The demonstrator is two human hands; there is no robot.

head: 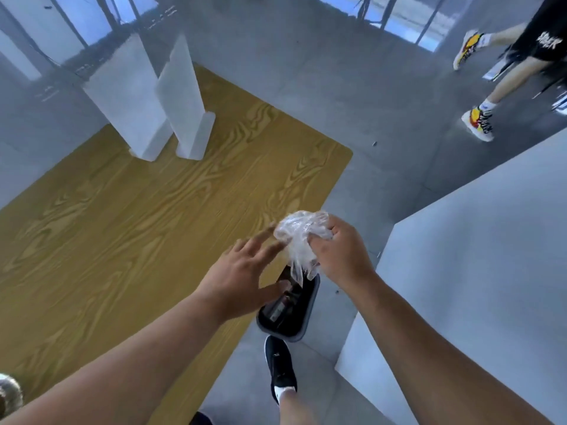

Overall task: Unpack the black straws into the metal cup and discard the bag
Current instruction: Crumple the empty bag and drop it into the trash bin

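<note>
My right hand (pixel 337 253) grips a crumpled clear plastic bag (pixel 297 237) and holds it above a dark grey waste bin (pixel 303 320) on the floor. A loose tail of the bag hangs down toward the bin's opening. My left hand (pixel 245 271) is spread beside the bag with straight fingers, the fingertips close to or touching the plastic. The bin holds some dark rubbish. No straws and no metal cup are in view.
A wooden table (pixel 138 225) fills the left, with two white upright stands (pixel 147 96) at its far end. A white block (pixel 478 271) stands to the right of the bin. My black shoe (pixel 279 363) is beside the bin. Another person's legs (pixel 491 87) are at the far right.
</note>
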